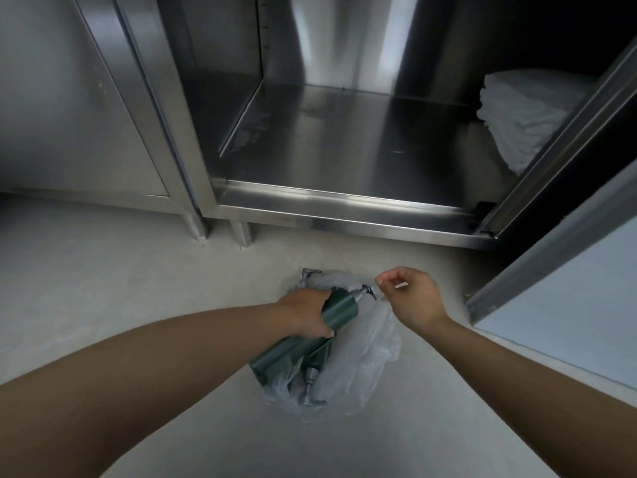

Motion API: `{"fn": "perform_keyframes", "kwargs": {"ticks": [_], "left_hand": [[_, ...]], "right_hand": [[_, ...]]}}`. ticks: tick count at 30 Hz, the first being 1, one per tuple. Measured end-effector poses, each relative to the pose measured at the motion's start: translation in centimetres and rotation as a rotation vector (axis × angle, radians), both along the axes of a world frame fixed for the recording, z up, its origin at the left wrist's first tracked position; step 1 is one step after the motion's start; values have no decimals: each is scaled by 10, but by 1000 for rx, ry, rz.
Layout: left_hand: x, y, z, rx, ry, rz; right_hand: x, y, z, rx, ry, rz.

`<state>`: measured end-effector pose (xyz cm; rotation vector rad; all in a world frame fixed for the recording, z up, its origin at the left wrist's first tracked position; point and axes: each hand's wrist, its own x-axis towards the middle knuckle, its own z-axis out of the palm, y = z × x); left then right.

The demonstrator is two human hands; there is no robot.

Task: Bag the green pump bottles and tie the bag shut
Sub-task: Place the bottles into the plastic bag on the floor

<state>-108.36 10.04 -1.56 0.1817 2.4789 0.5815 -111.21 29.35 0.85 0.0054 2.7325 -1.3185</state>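
Note:
A clear plastic bag [358,367] lies on the grey floor in front of an open steel cabinet. My left hand [306,313] grips a dark green pump bottle [339,307] around its body, its grey pump head pointing up and right over the bag. More green bottles [275,360] lie inside the bag, one with its pump [310,391] pointing toward me. Another grey pump head [308,274] shows at the bag's far edge. My right hand [410,298] pinches the bag's rim beside the held bottle's pump.
The open stainless cabinet [344,198] stands just beyond the bag, its lower shelf bare except for a stack of white folded cloths [520,119] at the right. Its open door [551,208] juts out at the right. Cabinet legs [241,232] stand on the floor.

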Motion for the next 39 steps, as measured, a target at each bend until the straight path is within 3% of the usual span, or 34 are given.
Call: {"fn": "perform_keyframes", "kwargs": {"ticks": [7,10,16,20,23,28,33,39], "left_hand": [[10,25,-23,297,206,341],[15,8,-25,215,239,269],[12,-31,-29,50,247,379],[8,-21,-39,59,149,520],[9,-9,-48,48,138,492],[13,-6,-52,147,222,445],[11,-17,-51,256,288,535],[14,-35,-45,219,298,575]], "right_hand": [[0,20,-11,-4,-36,-35],[-3,30,-18,-5,-52,-43],[-6,31,-32,16,-93,-22],[-4,27,-37,-19,-110,-55],[7,28,-40,-29,-153,-70],[30,33,-45,19,-184,-71],[35,35,-49,-131,-230,-176],[43,24,-44,-230,-239,-236]]}}
